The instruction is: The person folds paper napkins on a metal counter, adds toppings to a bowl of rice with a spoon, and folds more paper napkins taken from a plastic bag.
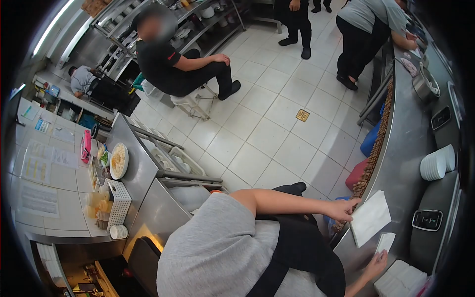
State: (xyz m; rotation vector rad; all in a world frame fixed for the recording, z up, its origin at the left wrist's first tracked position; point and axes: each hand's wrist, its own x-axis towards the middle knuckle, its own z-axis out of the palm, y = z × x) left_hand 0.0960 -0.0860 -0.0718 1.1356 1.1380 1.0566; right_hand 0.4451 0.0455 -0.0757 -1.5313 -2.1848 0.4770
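Note:
My left hand (342, 210) reaches over the front edge of the steel counter, its fingers closed at the near left edge of a flat white paper napkin (371, 218). That napkin lies slanted across the counter top. Lower down, my right hand (376, 266) pinches a smaller, narrow folded white napkin (385, 242) between thumb and fingers. Beside the right hand sits a stack of white napkins (401, 279), partly cut off by the dark rim of the view. My grey sleeve and black apron fill the bottom middle.
White stacked bowls (435, 163), a dark device with a display (427, 220) and a metal pot (424, 84) stand along the counter (396, 148). A seated person (168, 64) and several standing people are farther off. On the left counter are a plate of food (118, 161) and a white basket (118, 204).

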